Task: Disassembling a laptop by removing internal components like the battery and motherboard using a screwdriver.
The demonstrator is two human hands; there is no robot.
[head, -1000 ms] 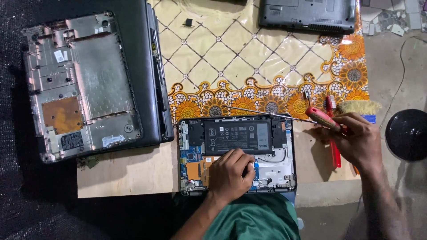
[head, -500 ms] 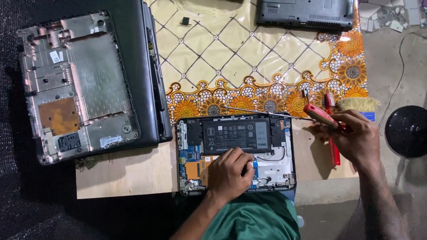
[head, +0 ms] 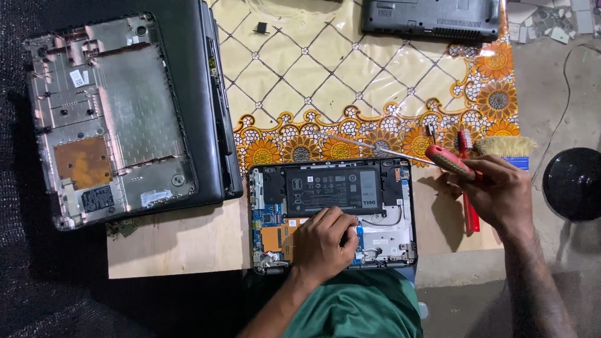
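An opened laptop (head: 400, 206) lies bottom-up on a wooden board (head: 181, 244), its black battery (head: 332, 188) and circuit boards exposed. My left hand (head: 322, 241) rests flat on the lower middle of its insides, fingers bent, holding nothing that I can see. My right hand (head: 498, 194) is to the right of the laptop, closed around the red handle of a screwdriver (head: 447, 161). The thin shaft points left, above the laptop's top edge, over the flowered cloth.
A silver laptop base cover (head: 106, 119) lies on a dark laptop at left. Another dark laptop (head: 432, 19) sits at the top. A red toothbrush (head: 468, 213) and a brush (head: 504, 146) lie near my right hand. A black round object (head: 573, 184) stands at right.
My right hand with the screwdriver has shifted slightly left and up. My left hand stays on the laptop's insides.
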